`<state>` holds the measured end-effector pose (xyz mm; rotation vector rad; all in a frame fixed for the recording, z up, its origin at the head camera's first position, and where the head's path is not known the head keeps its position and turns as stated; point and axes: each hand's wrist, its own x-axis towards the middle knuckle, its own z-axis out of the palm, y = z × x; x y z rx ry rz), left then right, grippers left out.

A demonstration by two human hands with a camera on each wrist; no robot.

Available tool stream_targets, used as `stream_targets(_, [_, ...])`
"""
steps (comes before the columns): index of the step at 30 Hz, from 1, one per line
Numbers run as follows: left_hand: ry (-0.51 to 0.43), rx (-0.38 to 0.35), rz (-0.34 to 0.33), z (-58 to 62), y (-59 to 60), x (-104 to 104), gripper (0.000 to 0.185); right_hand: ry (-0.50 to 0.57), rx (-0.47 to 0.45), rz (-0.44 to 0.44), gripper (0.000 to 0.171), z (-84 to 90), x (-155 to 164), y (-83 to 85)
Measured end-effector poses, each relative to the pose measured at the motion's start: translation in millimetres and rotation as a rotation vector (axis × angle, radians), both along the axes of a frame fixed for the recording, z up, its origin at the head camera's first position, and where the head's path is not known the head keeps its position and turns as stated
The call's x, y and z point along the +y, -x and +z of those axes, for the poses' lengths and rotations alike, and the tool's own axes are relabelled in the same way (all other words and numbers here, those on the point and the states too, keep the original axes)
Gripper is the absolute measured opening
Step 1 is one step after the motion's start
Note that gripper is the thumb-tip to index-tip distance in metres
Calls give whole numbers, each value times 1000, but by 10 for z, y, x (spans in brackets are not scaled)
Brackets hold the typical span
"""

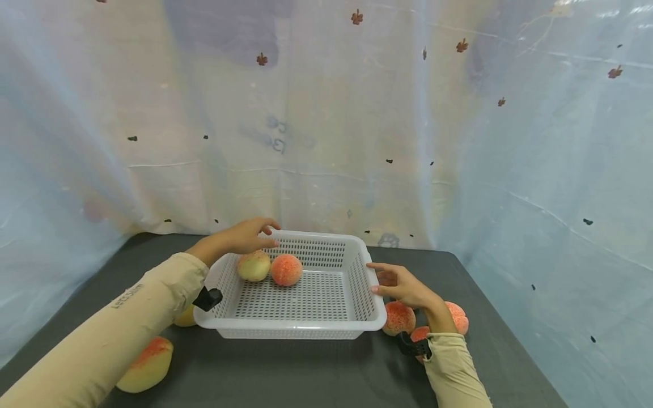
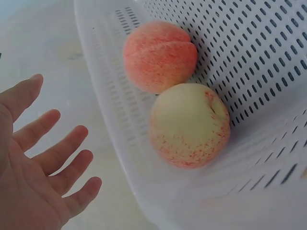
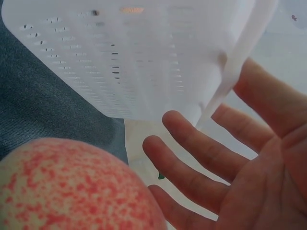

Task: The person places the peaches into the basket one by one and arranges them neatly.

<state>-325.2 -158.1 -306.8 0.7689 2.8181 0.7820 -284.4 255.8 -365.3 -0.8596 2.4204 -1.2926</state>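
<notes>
A white perforated plastic basket (image 1: 291, 325) holds two peaches, a yellowish peach (image 1: 253, 266) and a redder peach (image 1: 286, 270), side by side at its left. My left hand (image 1: 248, 235) hovers by the back left corner, fingers spread and holding nothing; the left wrist view shows the palm (image 2: 29, 187) apart from the basket wall. At the right rim, my right hand (image 1: 403, 285) has its thumb and fingertips against the edge, fingers loosely extended. Below that hand sits a speckled peach (image 1: 398, 318), seen large in the right wrist view.
Beside my right wrist are a partly covered peach (image 1: 420, 334) and another peach (image 1: 457, 318). On the left, a yellow-red peach (image 1: 148, 365) lies near my sleeve, and a yellow fruit (image 1: 186, 318) is mostly hidden. A patterned curtain (image 1: 326, 113) hangs behind the dark table (image 1: 285, 374).
</notes>
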Motion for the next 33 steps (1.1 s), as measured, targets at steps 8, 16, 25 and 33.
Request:
stream_targets(8, [-73,3,-23,83,-165,-60,52,0,-10,0,67,14,16,-28])
stream_targets(16, [-107,40,-21,78,-374,-304,52,-2,2,1,67,22,9,-28])
stream_targets(25, [-138,24,17,172,-655,-613,54,-4,2,-6,67,7,28,-34])
stream_targets(33, [-147,60,12,93,-847,-1029,52,4,-17,-16,67,28,21,-35])
